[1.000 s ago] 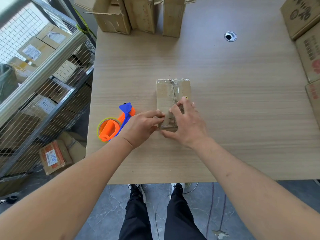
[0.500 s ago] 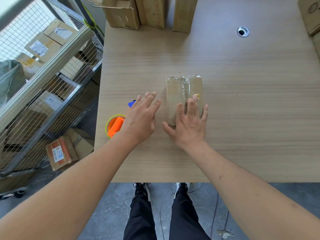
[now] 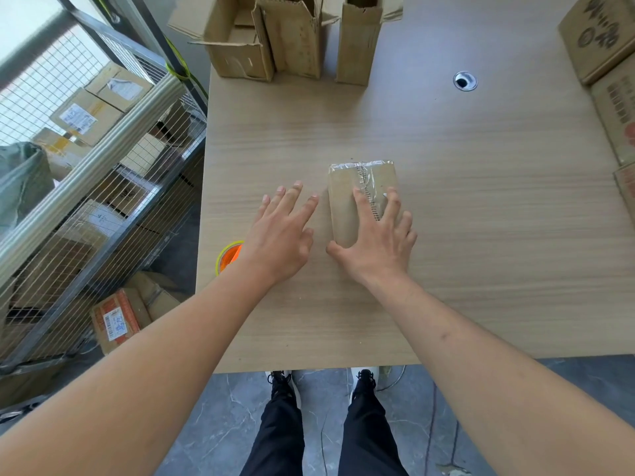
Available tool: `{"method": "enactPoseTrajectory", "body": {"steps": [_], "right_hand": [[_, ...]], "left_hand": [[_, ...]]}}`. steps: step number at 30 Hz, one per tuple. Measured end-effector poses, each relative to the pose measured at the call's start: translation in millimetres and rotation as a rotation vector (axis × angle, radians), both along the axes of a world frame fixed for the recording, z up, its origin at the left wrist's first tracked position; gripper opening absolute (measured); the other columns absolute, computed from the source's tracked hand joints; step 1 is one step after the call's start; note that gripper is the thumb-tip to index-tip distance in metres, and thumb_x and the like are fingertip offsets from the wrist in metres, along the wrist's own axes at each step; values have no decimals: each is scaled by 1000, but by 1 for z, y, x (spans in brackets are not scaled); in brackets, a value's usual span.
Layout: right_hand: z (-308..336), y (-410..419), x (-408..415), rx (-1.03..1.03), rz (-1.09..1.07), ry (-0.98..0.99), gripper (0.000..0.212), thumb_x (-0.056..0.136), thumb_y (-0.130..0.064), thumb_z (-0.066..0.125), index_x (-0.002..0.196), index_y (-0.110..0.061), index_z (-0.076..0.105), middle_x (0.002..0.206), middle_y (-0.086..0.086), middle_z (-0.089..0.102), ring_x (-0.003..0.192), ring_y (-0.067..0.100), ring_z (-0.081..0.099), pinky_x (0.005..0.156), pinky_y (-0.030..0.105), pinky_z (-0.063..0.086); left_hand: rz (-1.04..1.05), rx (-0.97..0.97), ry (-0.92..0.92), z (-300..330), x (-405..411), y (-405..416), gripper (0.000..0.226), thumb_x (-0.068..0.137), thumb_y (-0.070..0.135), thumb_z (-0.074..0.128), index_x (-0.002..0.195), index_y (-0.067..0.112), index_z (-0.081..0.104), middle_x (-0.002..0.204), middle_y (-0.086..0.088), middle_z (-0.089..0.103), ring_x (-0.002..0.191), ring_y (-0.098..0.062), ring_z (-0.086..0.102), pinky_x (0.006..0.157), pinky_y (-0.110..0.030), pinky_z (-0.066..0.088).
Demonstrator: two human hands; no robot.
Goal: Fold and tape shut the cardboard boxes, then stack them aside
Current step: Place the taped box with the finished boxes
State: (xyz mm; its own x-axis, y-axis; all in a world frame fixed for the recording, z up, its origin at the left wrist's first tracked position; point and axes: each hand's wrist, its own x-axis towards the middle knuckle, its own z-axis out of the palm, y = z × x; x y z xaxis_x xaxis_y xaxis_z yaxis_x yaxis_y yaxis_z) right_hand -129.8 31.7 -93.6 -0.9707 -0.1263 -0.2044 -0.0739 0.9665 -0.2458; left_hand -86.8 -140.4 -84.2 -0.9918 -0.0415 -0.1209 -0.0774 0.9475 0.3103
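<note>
A small flat cardboard box (image 3: 347, 187), sealed with clear tape along its top seam and far end, lies in the middle of the wooden table (image 3: 481, 235). My right hand (image 3: 376, 240) lies flat on the box's near half with its fingers spread and straight. My left hand (image 3: 281, 231) hovers or rests just left of the box, fingers straight and spread, holding nothing. An orange tape dispenser (image 3: 228, 257) sits at the table's left edge, mostly hidden behind my left wrist.
Three open, untaped cardboard boxes (image 3: 292, 36) stand at the table's far edge. More printed boxes (image 3: 604, 46) are at the far right edge. A cable hole (image 3: 465, 80) is in the tabletop. A wire-mesh shelf (image 3: 86, 173) with parcels stands on the left.
Both hands let go of the box's near end and opened out flat. The right hand slid forward along the taped top; the left hand moved off to the left, covering the dispenser.
</note>
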Motion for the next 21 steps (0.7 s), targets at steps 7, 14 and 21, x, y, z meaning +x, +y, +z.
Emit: {"method": "enactPoseTrajectory", "body": {"steps": [7,14,21], "right_hand": [[54,-5,9,-41,9,17,110,58,-73,73,153,-50,22,163,8,4,138,39,28,113,49,31],[132,-25,33,-76,-108,90,108,59,-71,71,154,-48,25,159,7,11,136,39,33,113,45,30],[218,-22,51,-49,-192,224,102,64,-75,66,153,-43,28,157,8,21,131,38,39,107,47,36]], "left_hand": [[-2,19,1,51,-8,-15,61,103,36,48,161,29,28,168,-8,20,155,-35,16,126,-49,13],[-137,0,40,125,-12,-37,59,104,37,48,160,28,30,168,-11,20,154,-38,18,125,-51,13],[-242,-94,138,202,-7,-44,60,106,43,43,161,30,25,168,-11,20,154,-33,19,125,-50,16]]}}
